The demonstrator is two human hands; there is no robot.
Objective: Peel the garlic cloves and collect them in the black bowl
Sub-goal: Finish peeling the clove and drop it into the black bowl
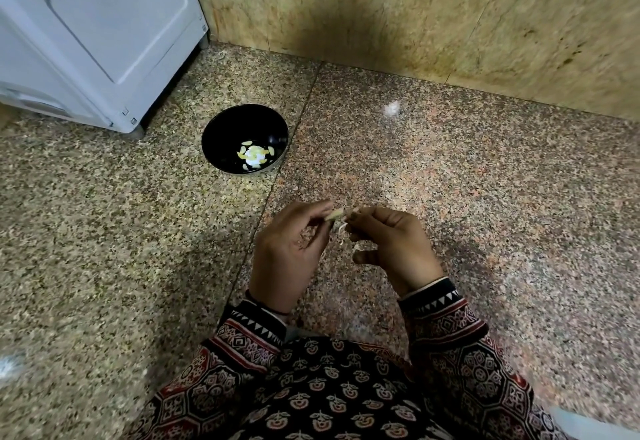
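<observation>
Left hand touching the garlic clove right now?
Touching. Head view: the left hand pinches the garlic clove between thumb and forefinger, with no gap visible.

A small, pale yellowish garlic clove (335, 213) is held level above the speckled stone floor (104, 231), pinched at one end by the left hand (291, 252) and at the other by the right hand (391, 245). Thin whitish strips of skin (341, 231) are seen hanging beneath it. A round, glossy black bowl (221, 127) is set upright on the floor, ahead and to the left, well apart from the hands. Several peeled pale cloves (254, 156) are gathered at its bottom.
</observation>
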